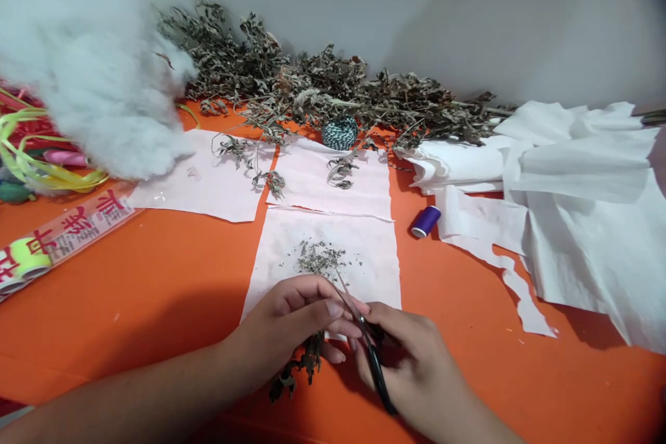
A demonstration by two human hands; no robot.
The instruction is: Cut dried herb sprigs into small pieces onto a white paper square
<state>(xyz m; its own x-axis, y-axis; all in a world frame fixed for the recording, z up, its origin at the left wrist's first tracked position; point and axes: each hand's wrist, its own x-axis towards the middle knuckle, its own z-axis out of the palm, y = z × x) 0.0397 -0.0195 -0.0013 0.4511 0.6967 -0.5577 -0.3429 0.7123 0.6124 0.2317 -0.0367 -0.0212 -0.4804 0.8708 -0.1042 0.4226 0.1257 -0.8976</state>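
My left hand [306,316] is closed on a sprig of dried leaves [306,361], whose dark curled leaves hang below the fingers. In my right hand [411,354] is a pair of black-handled scissors [375,364], the fingers wrapped round the handles. The blades point up and to the left, close against the left fingertips, and part of them is hidden there. Just beyond the hands, a small heap of chopped leaf bits [320,257] lies on a white cloth square [372,236].
Dried plant stalks [312,83] line the wall, with a twine ball [339,132] before them. White stuffing [104,76] and yellow ribbon [21,139] sit left, near packaged thread spools [28,260]. A purple thread spool [425,221] and crumpled white cloth [583,208] lie right.
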